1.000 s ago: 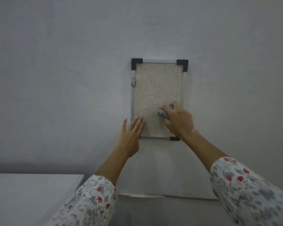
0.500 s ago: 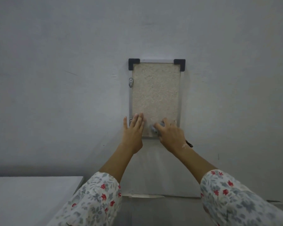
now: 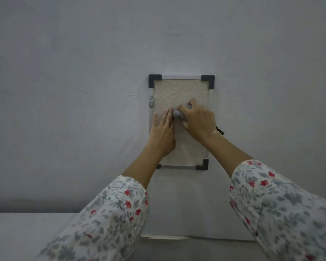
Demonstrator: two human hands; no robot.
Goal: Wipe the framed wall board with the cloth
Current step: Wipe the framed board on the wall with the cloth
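The left hand [image 3: 163, 131] lay flat, fingers straight, on the framed wall board [image 3: 179, 93], likely steadying it against the wall [image 3: 83, 72]. The right hand [image 3: 199, 122] clenched its fingers around the bunched grey cloth [image 3: 178, 114], pressing it mid-board, just beside the left fingertips. Half a second earlier both hands worked near the board's bottom edge; they had since climbed.

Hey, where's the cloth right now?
In the head view, the cloth is bunched in the right hand, against the middle of the framed board, beside the left hand.
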